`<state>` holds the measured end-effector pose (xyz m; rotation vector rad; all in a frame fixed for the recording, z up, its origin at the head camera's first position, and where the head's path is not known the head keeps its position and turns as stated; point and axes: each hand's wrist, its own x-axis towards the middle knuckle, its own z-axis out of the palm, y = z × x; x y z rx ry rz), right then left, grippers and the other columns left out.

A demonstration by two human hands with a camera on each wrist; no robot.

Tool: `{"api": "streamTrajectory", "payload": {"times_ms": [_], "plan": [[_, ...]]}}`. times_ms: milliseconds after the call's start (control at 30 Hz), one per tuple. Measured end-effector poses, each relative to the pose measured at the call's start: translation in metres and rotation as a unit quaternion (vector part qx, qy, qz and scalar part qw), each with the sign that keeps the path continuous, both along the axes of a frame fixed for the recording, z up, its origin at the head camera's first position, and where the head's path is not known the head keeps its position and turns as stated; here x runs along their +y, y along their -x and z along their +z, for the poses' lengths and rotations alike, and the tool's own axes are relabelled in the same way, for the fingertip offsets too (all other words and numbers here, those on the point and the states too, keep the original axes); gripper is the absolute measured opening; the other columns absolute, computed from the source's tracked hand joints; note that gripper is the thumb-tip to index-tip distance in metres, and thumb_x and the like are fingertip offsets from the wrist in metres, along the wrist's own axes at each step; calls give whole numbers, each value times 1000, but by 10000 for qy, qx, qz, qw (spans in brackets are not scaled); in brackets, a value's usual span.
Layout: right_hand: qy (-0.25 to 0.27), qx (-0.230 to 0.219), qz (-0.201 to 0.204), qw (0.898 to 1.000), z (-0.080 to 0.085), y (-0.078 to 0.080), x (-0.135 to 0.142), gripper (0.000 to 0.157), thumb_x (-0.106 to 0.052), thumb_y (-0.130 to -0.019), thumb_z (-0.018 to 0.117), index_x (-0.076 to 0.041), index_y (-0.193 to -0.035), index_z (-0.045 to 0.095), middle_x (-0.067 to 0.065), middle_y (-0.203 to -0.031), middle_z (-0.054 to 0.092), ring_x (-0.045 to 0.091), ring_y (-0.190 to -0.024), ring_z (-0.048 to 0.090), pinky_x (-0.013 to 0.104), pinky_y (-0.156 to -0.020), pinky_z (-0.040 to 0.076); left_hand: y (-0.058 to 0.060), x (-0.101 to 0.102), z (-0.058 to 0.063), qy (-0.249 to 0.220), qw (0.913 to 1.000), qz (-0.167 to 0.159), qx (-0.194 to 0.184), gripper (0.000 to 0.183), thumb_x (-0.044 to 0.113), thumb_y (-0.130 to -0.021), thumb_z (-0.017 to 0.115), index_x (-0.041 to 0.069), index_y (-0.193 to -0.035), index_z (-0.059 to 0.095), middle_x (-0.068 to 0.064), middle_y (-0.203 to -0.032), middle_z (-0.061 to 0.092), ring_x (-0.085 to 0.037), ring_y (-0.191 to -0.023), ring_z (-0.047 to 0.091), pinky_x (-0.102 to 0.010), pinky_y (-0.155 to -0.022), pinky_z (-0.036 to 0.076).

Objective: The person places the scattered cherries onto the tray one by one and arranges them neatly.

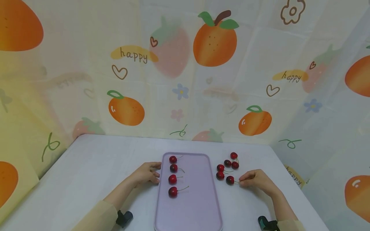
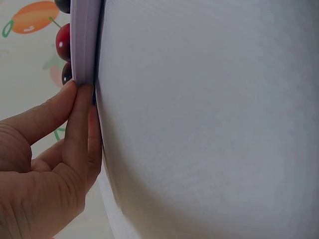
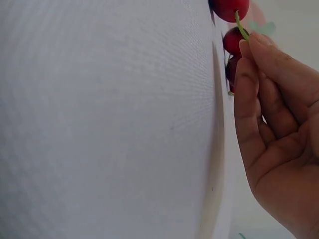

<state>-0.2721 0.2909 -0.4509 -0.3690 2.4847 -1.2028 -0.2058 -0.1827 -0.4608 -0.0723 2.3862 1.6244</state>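
Note:
A lilac tray [image 1: 193,192] lies on the white table, with several dark red cherries [image 1: 172,179] in a column along its left side, their stems pointing right. At the tray's left edge, my left hand [image 1: 146,173] holds the rim [image 2: 83,45] between thumb and fingertips. My right hand [image 1: 255,180], right of the tray, pinches the green stem [image 3: 241,26] of a cherry [image 1: 230,180] between thumb and forefinger. That cherry is at the near end of a loose group, low over the table. In the right wrist view, more cherries [image 3: 234,41] show behind the fingers.
Several other cherries [image 1: 227,163] lie loosely together on the table, right of the tray. Behind the table [image 1: 115,147] hangs a fruit-printed cloth [image 1: 185,96], which also covers both sides. Dark wrist straps [image 1: 124,218] sit at both sleeves.

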Motion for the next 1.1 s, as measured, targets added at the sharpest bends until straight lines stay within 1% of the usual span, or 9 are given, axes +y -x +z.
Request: {"api": "streamTrajectory", "payload": {"times_ms": [100, 267, 567, 800, 967, 1100], "plan": [[-5, 61, -47, 10000, 1, 0, -1, 31, -25, -84, 77, -2, -105, 75, 11, -101, 77, 12, -88, 68, 22, -78, 54, 0, 0, 0, 10, 10000, 9, -7, 76, -8, -73, 75, -6, -143, 45, -26, -140, 54, -18, -96, 67, -33, -77, 62], [-31, 185, -78, 9998, 3, 1, -3, 30, -25, -86, 75, -3, -107, 75, 11, -102, 77, 11, -88, 68, 22, -77, 55, -2, 0, 1, -118, 9999, 2, -17, 77, -11, -72, 74, -8, -143, 44, -27, -140, 53, -19, -97, 65, -32, -77, 61], [75, 175, -3, 9998, 10, -1, -12, 34, -29, -86, 75, -3, -108, 74, 10, -102, 77, 10, -88, 68, 19, -79, 56, -2, 0, 0, -119, 9999, 13, -18, 77, -11, -72, 74, -7, -143, 44, -27, -141, 52, -18, -96, 65, -32, -77, 61], [230, 245, 62, 9994, 15, -4, -22, 35, -28, -84, 77, -1, -105, 75, 11, -101, 77, 9, -86, 69, 19, -78, 56, -1, 0, 1, -229, 9996, 101, -90, 77, -13, -72, 73, -7, -143, 45, -27, -141, 52, -16, -92, 65, -32, -76, 62], [368, 263, 163, 9988, 17, -8, -29, 36, -27, -84, 77, 2, -104, 74, 13, -101, 77, 8, -85, 70, 18, -78, 57, -1, 1, 1, -181, 9997, 112, -93, 77, -13, -72, 74, -7, -143, 45, -27, -141, 52, -17, -93, 65, -32, -77, 62], [491, 272, 295, 9980, 20, -12, -38, 36, -25, -85, 77, 5, -104, 73, 11, -99, 77, 6, -84, 70, 18, -79, 57, -1, 1, 1, -163, 9998, 108, -77, 77, -12, -72, 74, -7, -143, 45, -27, -141, 52, -17, -94, 65, -32, -77, 62]]}}
